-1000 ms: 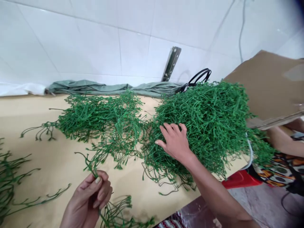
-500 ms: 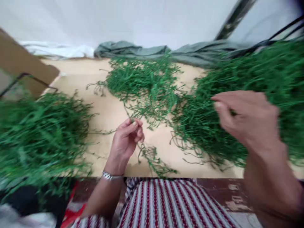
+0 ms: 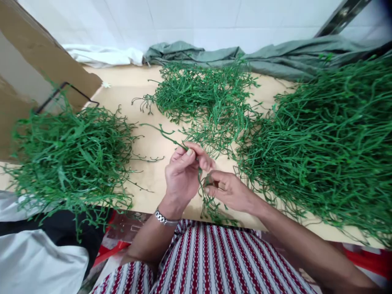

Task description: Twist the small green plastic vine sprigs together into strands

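Note:
My left hand, with a metal bracelet at its wrist, pinches a thin green branching stem between thumb and fingers. One end of that stem points up and left over the table, while leafy strands hang below the hand toward the table's front edge. Close on the right, my right hand has its fingers closed around part of these hanging strands; its fingertips are partly hidden. Beyond both hands lies a loose middle pile of similar green stems.
A large heap of green stems covers the right side, and another heap lies at left. Behind the left heap stand a cardboard box and a bent black wire. Grey-green cloth runs along the wall behind the pale tabletop.
My right hand has come from over the right heap to beside my left hand and now grips the hanging strands. My left hand still holds a stem. The view has shifted left.

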Motion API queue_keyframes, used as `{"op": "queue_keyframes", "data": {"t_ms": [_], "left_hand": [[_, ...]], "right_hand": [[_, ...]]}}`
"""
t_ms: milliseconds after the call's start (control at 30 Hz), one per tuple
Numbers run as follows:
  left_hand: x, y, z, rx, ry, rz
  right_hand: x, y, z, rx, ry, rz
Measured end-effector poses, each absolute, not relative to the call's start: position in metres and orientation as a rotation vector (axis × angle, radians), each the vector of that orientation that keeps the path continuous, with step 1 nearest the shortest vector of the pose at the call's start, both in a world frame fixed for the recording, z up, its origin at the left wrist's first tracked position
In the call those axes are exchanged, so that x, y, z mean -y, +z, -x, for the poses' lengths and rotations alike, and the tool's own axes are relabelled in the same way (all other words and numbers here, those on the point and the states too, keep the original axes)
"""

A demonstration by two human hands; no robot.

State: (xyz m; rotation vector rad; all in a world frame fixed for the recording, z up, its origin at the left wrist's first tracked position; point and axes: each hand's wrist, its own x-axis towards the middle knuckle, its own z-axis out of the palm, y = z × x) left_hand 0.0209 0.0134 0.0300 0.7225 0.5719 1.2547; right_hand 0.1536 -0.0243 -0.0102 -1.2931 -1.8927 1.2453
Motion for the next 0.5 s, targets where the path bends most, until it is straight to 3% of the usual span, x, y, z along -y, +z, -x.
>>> {"op": "queue_keyframes", "data": {"t_ms": [233, 500], "left_hand": [[-0.019, 0.025, -0.016, -0.647, 1.399, -0.763], [-0.016, 0.013, 0.013, -0.726, 1.481, -0.776]], "right_hand": [[0.021, 0.008, -0.175, 1.792, 0.649, 1.407], [0.022, 0.014, -0.164, 1.89, 0.67, 1.324]]}}
